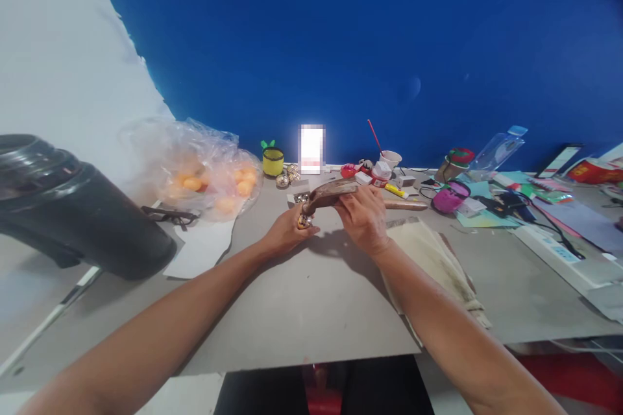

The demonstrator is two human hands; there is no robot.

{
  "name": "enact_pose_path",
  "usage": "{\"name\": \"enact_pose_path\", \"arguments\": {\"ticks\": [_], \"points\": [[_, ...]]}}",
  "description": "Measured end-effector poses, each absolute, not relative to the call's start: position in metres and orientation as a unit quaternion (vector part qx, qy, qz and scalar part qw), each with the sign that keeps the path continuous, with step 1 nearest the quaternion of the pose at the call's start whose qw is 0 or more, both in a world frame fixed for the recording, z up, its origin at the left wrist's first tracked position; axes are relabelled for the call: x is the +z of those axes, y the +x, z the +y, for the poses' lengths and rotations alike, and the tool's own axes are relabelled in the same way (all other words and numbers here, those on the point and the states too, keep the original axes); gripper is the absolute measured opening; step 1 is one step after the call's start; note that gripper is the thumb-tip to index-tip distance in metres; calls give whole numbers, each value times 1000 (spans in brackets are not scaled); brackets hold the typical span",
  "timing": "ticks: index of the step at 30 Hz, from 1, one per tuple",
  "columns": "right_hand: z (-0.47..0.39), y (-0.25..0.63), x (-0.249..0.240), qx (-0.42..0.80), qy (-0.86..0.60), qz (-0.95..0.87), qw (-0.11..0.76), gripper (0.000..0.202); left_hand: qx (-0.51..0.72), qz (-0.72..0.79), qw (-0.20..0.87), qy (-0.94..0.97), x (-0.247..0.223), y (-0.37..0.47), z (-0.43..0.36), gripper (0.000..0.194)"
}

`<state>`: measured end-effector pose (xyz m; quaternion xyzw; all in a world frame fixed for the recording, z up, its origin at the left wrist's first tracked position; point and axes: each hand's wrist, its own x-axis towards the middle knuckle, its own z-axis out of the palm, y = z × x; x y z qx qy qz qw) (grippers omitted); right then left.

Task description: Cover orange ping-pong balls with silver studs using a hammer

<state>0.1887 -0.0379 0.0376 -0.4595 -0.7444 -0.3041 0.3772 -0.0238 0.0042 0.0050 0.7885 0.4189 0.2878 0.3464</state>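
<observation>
Brown tool [333, 193], apparently wooden, is located at the centre of the frame, raised above the grey table [311, 305] and held by the right hand [363, 217]. The fingers of that hand are bent closed around its right portion; the exact grip is concealed by the back of the hand. The tool's left end bends down to the left hand [287, 230], meeting or overlapping a shiny ball [305, 222]; actual contact cannot be confirmed. The left fingers are curled round this ball, which is largely covered; only its glittering near side shows.

A brown rod [406, 205] emerges to the right of the right hand. Whether it joins the tool or lies separately behind cannot be determined.

Directly behind the left hand, a small tray [300, 197] of shiny pieces is partly obscured by the tool. Patterned balls [282, 180] sit further back, beside a yellow pouch [273, 162]. The bright panel [311, 149] at upper centre is pixelated and unreadable.

Right of centre, a pale cloth [428, 259] is partly covered by the right forearm. At left, a clear plastic bag [214, 136] blurs the outlines of its orange contents [243, 183]. A dark flask [107, 214] is cut off by the left edge. Clutter at far right is too jumbled to itemise fully; a white power strip [549, 246] is identifiable.
</observation>
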Motion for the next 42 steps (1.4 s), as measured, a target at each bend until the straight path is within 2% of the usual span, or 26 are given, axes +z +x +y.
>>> {"name": "enact_pose_path", "arguments": {"ticks": [12, 18, 23, 30, 34, 42], "points": [[-39, 187, 37, -293, -448, -754, 381, 17, 308, 438, 366, 761, 11, -21, 1, 29], [-40, 188, 39, -302, -447, -731, 419, 13, 298, 425, 384, 763, 6, -24, 2, 34], [-36, 189, 35, -301, -452, -748, 382, 17, 306, 391, 373, 784, 10, -27, 0, 34], [-31, 199, 31, -293, -482, -721, 402, 19, 329, 391, 406, 758, 9, -24, -2, 31], [-33, 195, 31, -283, -470, -750, 370, 17, 339, 399, 363, 771, 9, -24, 0, 26], [-34, 194, 34, -297, -480, -730, 385, 17, 348, 406, 375, 757, 7, -22, 1, 31]]}}
